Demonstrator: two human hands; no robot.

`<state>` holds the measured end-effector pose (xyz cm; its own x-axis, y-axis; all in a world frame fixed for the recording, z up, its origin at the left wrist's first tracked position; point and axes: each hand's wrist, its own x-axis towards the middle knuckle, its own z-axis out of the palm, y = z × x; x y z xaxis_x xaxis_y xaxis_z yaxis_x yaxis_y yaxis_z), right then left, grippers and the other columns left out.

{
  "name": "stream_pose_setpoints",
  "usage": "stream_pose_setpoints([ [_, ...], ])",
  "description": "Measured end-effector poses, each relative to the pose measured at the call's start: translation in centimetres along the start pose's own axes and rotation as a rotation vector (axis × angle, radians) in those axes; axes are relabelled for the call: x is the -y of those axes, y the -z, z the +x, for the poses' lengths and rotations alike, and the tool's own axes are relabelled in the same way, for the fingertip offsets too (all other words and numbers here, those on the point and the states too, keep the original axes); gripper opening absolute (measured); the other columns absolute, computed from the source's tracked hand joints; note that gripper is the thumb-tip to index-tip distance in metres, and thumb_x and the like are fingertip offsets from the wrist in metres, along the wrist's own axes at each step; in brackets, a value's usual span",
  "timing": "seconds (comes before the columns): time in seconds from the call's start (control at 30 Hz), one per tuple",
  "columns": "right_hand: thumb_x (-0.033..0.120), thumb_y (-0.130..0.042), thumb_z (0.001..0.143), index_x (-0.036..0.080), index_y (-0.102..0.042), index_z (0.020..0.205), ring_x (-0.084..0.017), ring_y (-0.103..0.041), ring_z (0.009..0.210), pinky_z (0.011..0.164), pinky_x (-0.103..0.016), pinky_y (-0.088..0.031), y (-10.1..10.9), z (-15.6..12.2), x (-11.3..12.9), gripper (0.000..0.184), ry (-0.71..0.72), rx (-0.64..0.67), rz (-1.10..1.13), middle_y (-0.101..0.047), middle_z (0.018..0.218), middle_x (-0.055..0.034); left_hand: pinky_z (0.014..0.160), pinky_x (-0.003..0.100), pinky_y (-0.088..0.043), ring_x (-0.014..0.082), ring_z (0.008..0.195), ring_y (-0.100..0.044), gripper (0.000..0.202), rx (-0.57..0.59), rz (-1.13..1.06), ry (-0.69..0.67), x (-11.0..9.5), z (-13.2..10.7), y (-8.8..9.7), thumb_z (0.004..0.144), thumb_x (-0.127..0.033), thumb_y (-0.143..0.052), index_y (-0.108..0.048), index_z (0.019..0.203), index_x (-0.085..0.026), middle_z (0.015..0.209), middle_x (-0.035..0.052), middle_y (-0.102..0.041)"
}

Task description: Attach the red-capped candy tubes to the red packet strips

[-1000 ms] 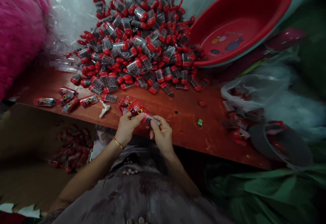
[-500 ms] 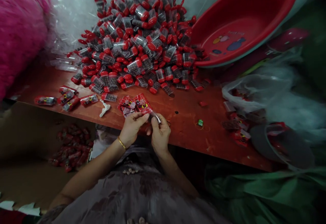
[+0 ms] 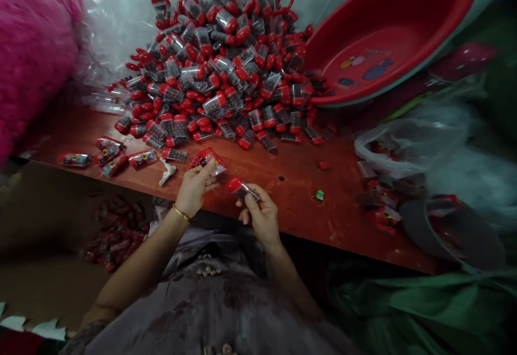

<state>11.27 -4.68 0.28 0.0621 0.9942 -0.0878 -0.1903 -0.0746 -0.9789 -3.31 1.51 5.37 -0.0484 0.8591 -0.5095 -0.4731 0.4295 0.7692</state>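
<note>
My right hand [image 3: 262, 212] is closed round a small clear container with a red cap [image 3: 235, 185], the cap pointing up and left. Dark contents show through its side. To the left, over the table edge, my left hand [image 3: 194, 190] has its thumb and fingers at the near edge of red printed plastic wrappers [image 3: 205, 157], seemingly pinching one; the fingertips are partly hidden. Left of the wrappers lie a single red-capped container [image 3: 174, 154], a crumpled white scrap [image 3: 167, 172] and several containers in printed wrappers [image 3: 142, 159].
A large heap of red-capped containers [image 3: 226, 69] covers the back of the red-brown table [image 3: 299, 199]. A red basin [image 3: 388, 32] leans at its right. A grey bin [image 3: 456, 231] and clear plastic bags [image 3: 407, 145] stand far right. Below left, a cardboard box [image 3: 48, 220] holds wrapped pieces.
My hands have moved apart. My right hand has drawn back right and down, the red-capped container now plainly showing in it. My left hand has shifted left and up onto the wrappers.
</note>
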Motion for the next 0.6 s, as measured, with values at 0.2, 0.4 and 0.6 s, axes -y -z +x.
stream_pose_setpoints([
  [0.2, 0.030, -0.056, 0.085, 0.027, -0.064, 0.110, -0.013, -0.061, 0.066, 0.065, -0.031, -0.054, 1.9, -0.2, 1.3, 0.026, 0.399, 0.030, -0.391, -0.064, 0.089, -0.0036, 0.064, 0.027, -0.051, 0.0159, 0.063, -0.066, 0.038, 0.085, -0.011, 0.164, 0.3, 0.0, 0.1, 0.059, -0.046, -0.078, -0.065, 0.077, -0.015, 0.073, 0.0059, -0.072],
  [0.4, 0.014, -0.055, 0.084, 0.030, -0.066, 0.109, -0.016, -0.059, 0.094, 0.077, -0.032, -0.052, 2.5, 1.1, 1.3, 0.032, 0.808, 0.137, -0.679, -0.057, 0.108, -0.0064, 0.054, 0.023, -0.049, 0.0140, 0.056, -0.064, 0.039, 0.113, 0.012, 0.162, 0.6, -0.5, -0.3, 0.054, -0.047, -0.080, -0.066, 0.073, -0.015, 0.069, 0.0049, -0.071],
  [0.6, 0.012, -0.052, 0.086, 0.035, -0.063, 0.114, -0.017, -0.057, 0.102, 0.080, -0.033, -0.052, 3.1, 1.8, 0.3, 0.038, 0.879, 0.128, -0.826, -0.055, 0.115, -0.0063, 0.053, 0.022, -0.050, 0.0100, 0.045, -0.059, 0.042, 0.073, 0.071, 0.120, 0.7, -1.1, -0.7, 0.046, -0.047, -0.083, -0.061, 0.060, -0.014, 0.054, 0.0005, -0.065],
])
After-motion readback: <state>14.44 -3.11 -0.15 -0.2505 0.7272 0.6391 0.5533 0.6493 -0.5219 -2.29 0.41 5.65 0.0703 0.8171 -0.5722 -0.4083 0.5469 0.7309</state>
